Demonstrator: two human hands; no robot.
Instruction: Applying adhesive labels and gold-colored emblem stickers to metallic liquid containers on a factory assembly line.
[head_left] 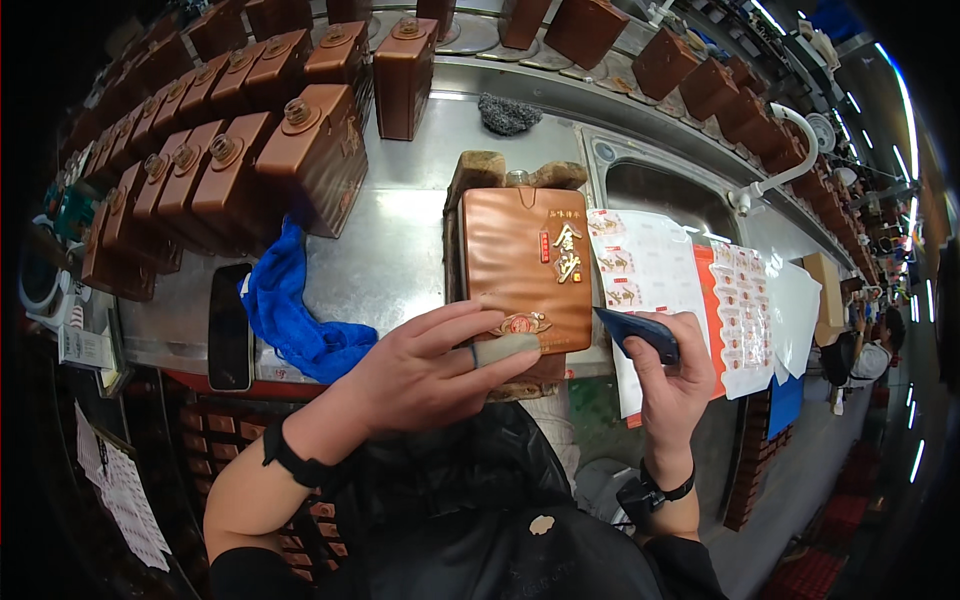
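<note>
A copper-brown rectangular bottle lies on its back in a worn wooden cradle, its clear neck at the far end. Gold lettering, a small red label and an oval emblem mark its face. My left hand rests on the bottle's near end with fingers stretched out, beside the emblem; one finger wears a pale wrap. Pinched in my right hand is a flat dark blue scraper, its pointed tip close to the bottle's near right side. Under that hand lie white sticker sheets.
Several brown bottles stand upright at the left, more along the conveyor behind. A blue cloth and a black phone-like slab lie left. A grey scouring pad sits behind; a sink with white faucet is right.
</note>
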